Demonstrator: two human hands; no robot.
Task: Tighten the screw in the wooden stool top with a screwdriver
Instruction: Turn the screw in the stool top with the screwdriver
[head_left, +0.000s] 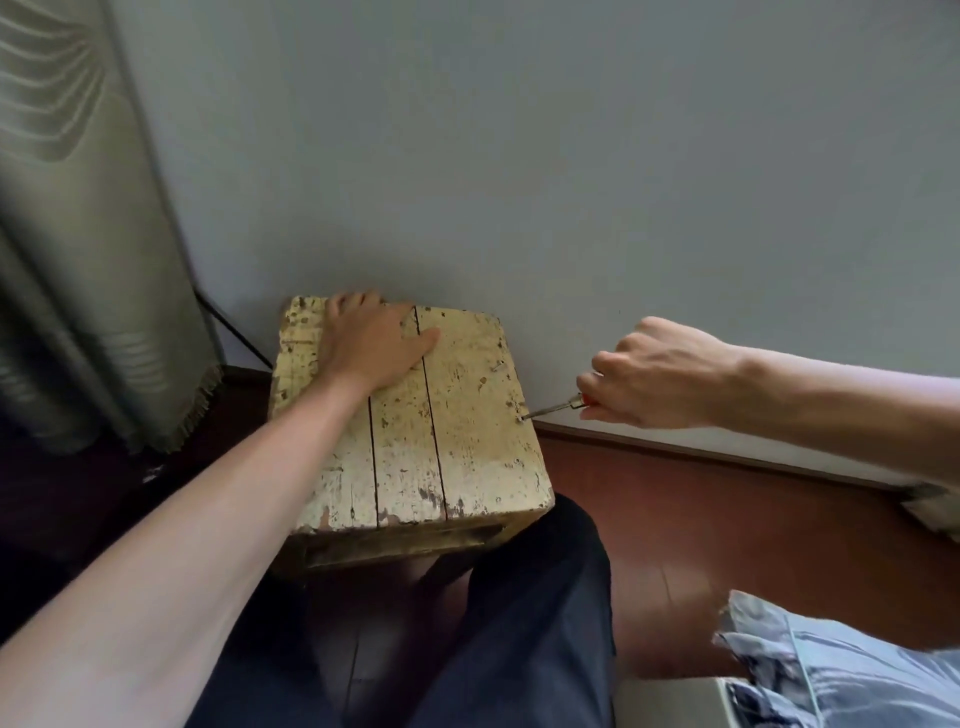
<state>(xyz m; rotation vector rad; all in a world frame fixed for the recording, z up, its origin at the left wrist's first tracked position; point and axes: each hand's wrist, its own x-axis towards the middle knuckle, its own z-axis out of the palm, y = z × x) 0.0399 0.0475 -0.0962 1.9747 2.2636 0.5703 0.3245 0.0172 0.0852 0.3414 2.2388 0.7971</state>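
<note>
While the left hand pressed palm-down on the wooden stool top, the right hand worked the screwdriver at its right edge.
The screw sat near the top's right edge, met by the blade tip at a low slant; the right hand gripped the red handle, hiding most of it. Tightening seemed under way, and the next turn would need steady push along the shaft. The left fingertips vanished past the top's far edge, so flat or hooked, I could not tell.
</note>
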